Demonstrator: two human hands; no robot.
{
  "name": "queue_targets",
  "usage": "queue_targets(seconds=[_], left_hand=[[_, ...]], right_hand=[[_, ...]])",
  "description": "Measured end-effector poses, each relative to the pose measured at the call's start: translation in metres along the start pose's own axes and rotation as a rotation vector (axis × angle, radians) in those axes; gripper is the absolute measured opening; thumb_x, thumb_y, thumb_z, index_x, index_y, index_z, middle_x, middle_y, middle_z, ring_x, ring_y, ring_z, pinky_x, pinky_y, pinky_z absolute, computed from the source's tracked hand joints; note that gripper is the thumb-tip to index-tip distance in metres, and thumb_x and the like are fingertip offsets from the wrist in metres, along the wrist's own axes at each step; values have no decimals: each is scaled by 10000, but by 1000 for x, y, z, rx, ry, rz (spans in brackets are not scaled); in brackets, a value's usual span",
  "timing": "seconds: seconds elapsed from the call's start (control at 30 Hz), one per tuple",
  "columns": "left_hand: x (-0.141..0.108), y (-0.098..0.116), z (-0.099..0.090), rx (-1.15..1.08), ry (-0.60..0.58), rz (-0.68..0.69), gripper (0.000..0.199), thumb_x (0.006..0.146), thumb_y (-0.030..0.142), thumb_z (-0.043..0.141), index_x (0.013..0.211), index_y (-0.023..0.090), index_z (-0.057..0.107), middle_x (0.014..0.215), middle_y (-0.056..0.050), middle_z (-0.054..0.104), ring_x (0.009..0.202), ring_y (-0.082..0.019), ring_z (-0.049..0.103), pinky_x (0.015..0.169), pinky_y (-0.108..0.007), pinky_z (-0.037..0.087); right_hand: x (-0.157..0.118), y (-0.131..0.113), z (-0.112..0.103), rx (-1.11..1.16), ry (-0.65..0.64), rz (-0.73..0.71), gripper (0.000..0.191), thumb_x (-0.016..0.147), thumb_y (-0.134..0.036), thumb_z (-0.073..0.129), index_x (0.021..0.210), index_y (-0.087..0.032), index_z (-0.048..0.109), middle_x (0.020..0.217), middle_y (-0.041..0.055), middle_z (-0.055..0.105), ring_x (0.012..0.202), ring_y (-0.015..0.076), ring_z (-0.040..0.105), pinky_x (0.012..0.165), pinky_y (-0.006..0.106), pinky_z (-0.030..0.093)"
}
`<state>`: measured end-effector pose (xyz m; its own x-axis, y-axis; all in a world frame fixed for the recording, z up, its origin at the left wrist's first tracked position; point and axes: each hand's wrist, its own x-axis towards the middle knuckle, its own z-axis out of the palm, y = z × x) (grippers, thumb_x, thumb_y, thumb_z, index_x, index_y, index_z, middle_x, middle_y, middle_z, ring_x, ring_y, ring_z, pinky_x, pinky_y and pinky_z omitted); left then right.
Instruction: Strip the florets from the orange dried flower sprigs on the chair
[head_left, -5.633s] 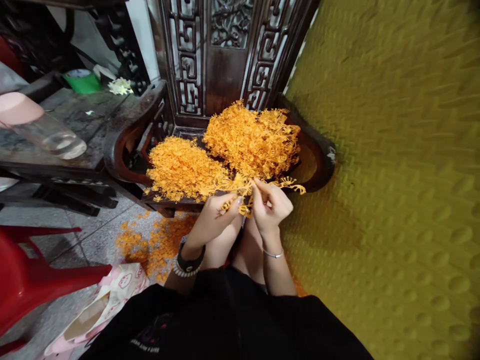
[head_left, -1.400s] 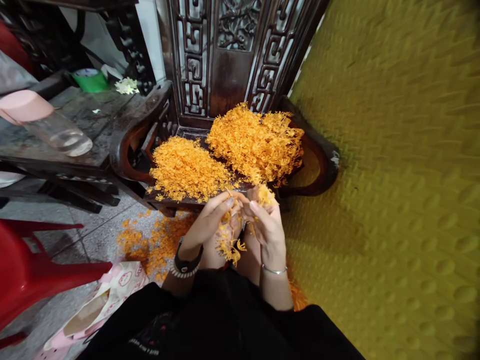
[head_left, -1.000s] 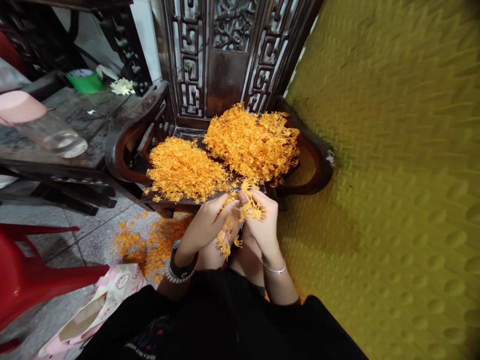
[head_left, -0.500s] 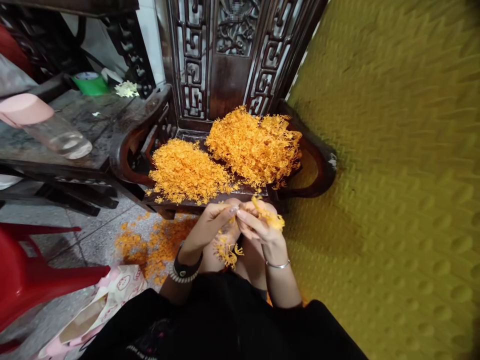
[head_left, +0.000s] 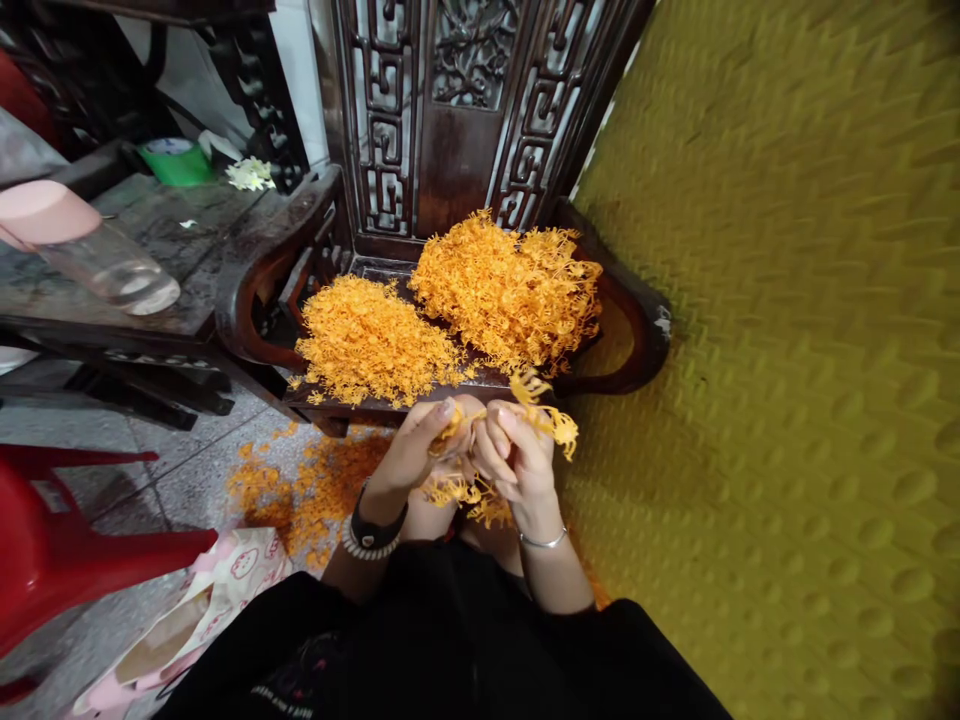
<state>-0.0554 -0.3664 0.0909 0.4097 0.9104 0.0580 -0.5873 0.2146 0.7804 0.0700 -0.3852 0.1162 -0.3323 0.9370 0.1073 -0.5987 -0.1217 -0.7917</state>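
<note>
Orange sprigs, thin, branching and plastic-looking, were held between both hands just in front of the knees, near the front edge of a carved wooden chair. The left hand was curled, its fingers pinched on a stem, with a dark watch and a beaded band at the wrist. The right hand was likewise closed on the sprigs, thumb and fingertips pressed together, one frilled branch sticking out to the right; a thin silver bangle was worn at that wrist. More loose orange bits hung below the hands. A black garment covered the lap nearest the camera.

On the grey tiled floor, to the left, scattered orange scraps were seen beside a pink printed bag and a red plastic stool. Further off, two fluffy orange heaps were piled on the chair seat, the right one taller. A textured yellow wall filled the right side. A dark table at the far left carried a clear bottle lying down and a green tape roll.
</note>
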Motion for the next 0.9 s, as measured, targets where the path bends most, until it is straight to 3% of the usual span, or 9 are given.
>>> queue_targets(seconds=[0.07, 0.23, 0.43, 0.73, 0.83, 0.9], left_hand=[[-3, 0, 0, 92, 20, 12, 500, 779, 566, 574, 498, 172, 451, 475, 19, 403, 418, -80, 376, 435, -237, 326], [-7, 1, -4, 247, 12, 62, 457, 850, 475, 523, 512, 172, 475, 489, 18, 414, 500, -105, 443, 519, -245, 366], [-8, 4, -5, 315, -15, 53, 429, 877, 451, 485, 546, 178, 475, 521, 12, 485, 500, -108, 444, 517, -244, 364], [-6, 1, -9, 398, 130, 103, 422, 859, 464, 509, 549, 178, 516, 528, 9, 486, 516, -108, 435, 548, -242, 389], [-6, 6, -8, 438, 102, 92, 456, 877, 463, 470, 525, 174, 468, 520, 10, 471, 513, -104, 425, 557, -240, 385], [-7, 9, -7, 487, 66, 83, 449, 881, 453, 461, 534, 169, 461, 530, 11, 470, 521, -100, 415, 562, -236, 378]], right_hand=[[0, -1, 0, -140, 75, -26, 357, 863, -401, 527, 586, -182, 472, 403, -85, 367, 301, 15, 212, 311, 142, 193], [-3, 3, -3, -425, 203, -52, 236, 866, -381, 558, 735, -191, 509, 509, -72, 402, 393, 34, 292, 354, 163, 184], [-9, 9, -4, -434, 174, -84, 210, 839, -396, 603, 844, -208, 510, 549, -81, 407, 399, 25, 256, 369, 179, 184], [-5, 7, -2, -295, 141, -28, 156, 863, -337, 527, 889, -191, 576, 652, -36, 489, 391, 31, 318, 395, 219, 225], [-5, 10, -5, -379, 157, -42, 247, 879, -410, 463, 894, -193, 581, 615, -40, 479, 396, 48, 300, 423, 232, 274], [-6, 12, -7, -552, 214, -99, 289, 873, -468, 465, 889, -202, 576, 611, -35, 476, 441, 71, 332, 460, 239, 321]])
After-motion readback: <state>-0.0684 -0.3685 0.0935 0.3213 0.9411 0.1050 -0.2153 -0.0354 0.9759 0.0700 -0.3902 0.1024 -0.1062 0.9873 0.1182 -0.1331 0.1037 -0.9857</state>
